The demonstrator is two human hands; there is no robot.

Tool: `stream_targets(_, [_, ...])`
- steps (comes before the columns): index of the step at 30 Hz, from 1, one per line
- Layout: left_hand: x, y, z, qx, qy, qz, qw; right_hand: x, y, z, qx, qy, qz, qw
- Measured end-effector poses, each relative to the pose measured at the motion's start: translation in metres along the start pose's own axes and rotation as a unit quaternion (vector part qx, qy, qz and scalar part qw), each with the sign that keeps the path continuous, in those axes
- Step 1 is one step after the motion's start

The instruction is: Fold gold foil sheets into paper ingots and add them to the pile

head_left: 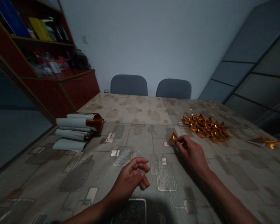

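Note:
My right hand [193, 152] pinches a small folded piece of gold foil paper [173, 138] between thumb and fingers, at or just above the tabletop. Beyond it and to the right lies a cluster of folded gold foil pieces [207, 127], several of them close together. My left hand [134, 174] is over the near middle of the table with nothing in it, its fingers loosely curled and apart. Farther right, a flatter gold foil piece [263, 142] rests by itself.
Rolled and curled sheets [77, 130], white outside and gold inside, lie at the table's left. A patterned cloth covers the table [140, 137]. Two grey chairs [129, 84] stand at the far edge. A red-brown cabinet [77, 85] with shelves is at the left.

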State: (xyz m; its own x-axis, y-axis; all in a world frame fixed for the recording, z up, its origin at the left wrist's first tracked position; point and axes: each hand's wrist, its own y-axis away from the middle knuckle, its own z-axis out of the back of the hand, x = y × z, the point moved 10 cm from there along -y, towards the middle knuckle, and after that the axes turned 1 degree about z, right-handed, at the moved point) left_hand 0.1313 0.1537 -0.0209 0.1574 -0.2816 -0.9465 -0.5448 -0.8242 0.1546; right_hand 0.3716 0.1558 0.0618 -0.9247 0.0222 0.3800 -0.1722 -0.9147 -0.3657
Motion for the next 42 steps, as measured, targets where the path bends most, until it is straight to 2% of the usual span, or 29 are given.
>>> stream_targets(4, [0.003, 0.0, -0.003, 0.014, -0.012, 0.01, 1.0, -0.057, -0.036, 0.013, -0.009, 0.128, -0.056, 0.99])
stream_targets(8, [0.005, 0.001, -0.003, 0.023, -0.021, 0.017, 0.999, -0.078, -0.061, 0.008, 0.005, 0.209, -0.075, 0.975])
stream_targets(12, [0.012, 0.0, 0.0, 0.026, -0.021, 0.023, 0.999, -0.081, -0.069, -0.002, 0.009, 0.245, -0.079, 0.966])
stream_targets(19, [0.013, 0.0, -0.001, 0.029, 0.0, 0.029, 0.999, -0.087, -0.057, 0.011, -0.021, 0.275, -0.087, 0.957])
stream_targets(28, [0.018, -0.001, 0.002, 0.031, 0.013, 0.011, 0.999, -0.09, -0.071, 0.002, -0.013, 0.299, -0.079, 0.951])
stream_targets(36, [0.004, 0.001, -0.004, 0.024, 0.004, 0.039, 0.999, -0.096, -0.081, 0.002, -0.02, 0.324, -0.088, 0.942])
stream_targets(42, [0.006, 0.002, -0.003, 0.02, 0.008, 0.044, 0.999, -0.093, -0.084, 0.005, -0.028, 0.326, -0.081, 0.942])
